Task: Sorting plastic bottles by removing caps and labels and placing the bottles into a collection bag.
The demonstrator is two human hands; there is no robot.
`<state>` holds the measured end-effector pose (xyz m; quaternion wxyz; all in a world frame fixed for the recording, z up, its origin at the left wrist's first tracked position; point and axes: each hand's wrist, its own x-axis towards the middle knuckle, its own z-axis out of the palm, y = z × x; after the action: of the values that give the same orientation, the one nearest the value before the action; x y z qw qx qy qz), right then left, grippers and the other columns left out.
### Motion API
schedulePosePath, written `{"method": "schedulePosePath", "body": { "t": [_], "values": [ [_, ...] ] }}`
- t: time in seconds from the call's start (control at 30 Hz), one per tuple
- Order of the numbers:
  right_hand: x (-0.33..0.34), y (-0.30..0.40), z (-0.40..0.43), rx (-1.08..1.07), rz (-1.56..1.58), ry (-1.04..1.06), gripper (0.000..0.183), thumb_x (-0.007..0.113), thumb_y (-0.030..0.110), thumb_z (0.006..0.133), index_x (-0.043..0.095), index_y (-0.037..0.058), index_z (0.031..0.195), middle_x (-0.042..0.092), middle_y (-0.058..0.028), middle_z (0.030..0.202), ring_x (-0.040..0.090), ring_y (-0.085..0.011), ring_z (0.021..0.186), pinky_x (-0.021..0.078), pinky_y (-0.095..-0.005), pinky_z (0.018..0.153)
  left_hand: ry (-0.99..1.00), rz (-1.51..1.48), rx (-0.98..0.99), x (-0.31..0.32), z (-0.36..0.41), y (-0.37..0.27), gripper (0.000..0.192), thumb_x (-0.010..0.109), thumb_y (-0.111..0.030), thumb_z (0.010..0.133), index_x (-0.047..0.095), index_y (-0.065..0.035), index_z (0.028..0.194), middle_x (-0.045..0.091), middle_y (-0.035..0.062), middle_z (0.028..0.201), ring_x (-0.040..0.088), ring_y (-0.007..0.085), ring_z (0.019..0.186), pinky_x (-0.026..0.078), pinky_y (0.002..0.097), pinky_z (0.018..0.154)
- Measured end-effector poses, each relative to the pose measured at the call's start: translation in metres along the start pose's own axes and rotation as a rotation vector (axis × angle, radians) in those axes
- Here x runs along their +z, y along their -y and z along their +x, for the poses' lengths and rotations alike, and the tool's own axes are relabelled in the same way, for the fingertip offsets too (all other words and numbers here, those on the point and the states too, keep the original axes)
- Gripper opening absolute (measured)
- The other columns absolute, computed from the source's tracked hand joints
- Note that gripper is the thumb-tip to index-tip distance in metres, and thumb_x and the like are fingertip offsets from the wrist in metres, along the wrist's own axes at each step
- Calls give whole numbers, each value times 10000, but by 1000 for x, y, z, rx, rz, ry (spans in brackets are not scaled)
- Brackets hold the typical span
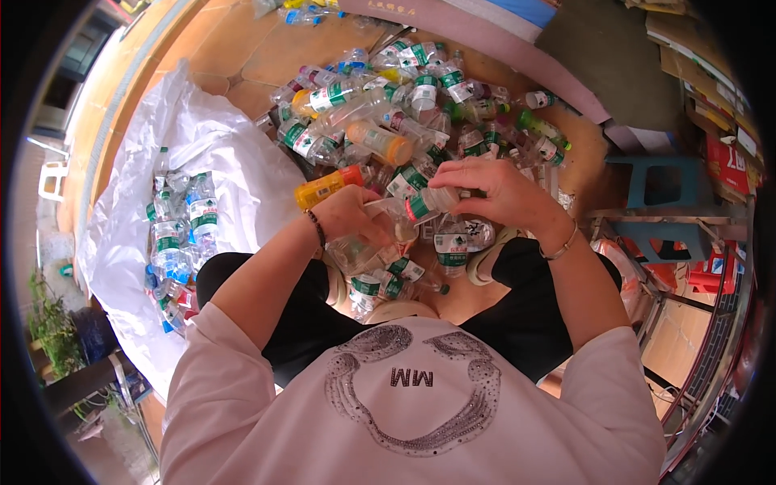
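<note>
My right hand [488, 191] grips one end of a clear plastic bottle with a green and white label [419, 207], tilted above the pile. My left hand [350, 217] is curled at a piece of clear plastic [394, 223] by the bottle's other end; whether that is the same bottle cannot be made out. Just beyond my left hand lies an orange-yellow bottle [327, 187]. Between my feet, a crushed bottle with a green label [451, 247] rests on the floor, and several more [367, 288] lie closer to me.
A heap of empty plastic bottles [376, 112] spreads ahead over the tiled floor [254, 57]. On my left, a large white plastic sack [242, 182] lies open with several bottles [203, 209] on it. A blue-green plastic stool [664, 182] and stacked cardboard [697, 66] stand right.
</note>
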<state>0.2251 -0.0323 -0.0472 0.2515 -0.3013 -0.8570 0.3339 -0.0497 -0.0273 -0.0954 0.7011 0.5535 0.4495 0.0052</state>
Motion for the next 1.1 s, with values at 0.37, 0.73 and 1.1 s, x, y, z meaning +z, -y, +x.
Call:
{"method": "schedulePosePath", "body": {
  "t": [0.37,0.73,1.1],
  "values": [
    [40,6,7,836,543,-71,328,560,310,919,614,-11,876,558,-18,624,519,-72,505,421,-230,447,-901,829,279,14,0,3,367,733,-183,598,664,-108,951,663,118,824,629,321,760,507,376,639],
    [12,24,26,624,478,-423,268,536,180,934,549,5,1136,523,8,623,415,-36,472,321,-190,417,-1081,-423,447,-70,-55,10,258,676,-107,751,605,-16,982,645,103,783,644,236,760,517,354,683],
    [10,27,24,626,451,-379,218,498,176,950,583,21,1076,481,30,616,380,-23,479,287,-174,428,-1431,-1944,605,-103,-233,169,633,436,-336,945,161,-13,1415,300,172,1415,362,371,1280,298,487,1060]
  ]
}}
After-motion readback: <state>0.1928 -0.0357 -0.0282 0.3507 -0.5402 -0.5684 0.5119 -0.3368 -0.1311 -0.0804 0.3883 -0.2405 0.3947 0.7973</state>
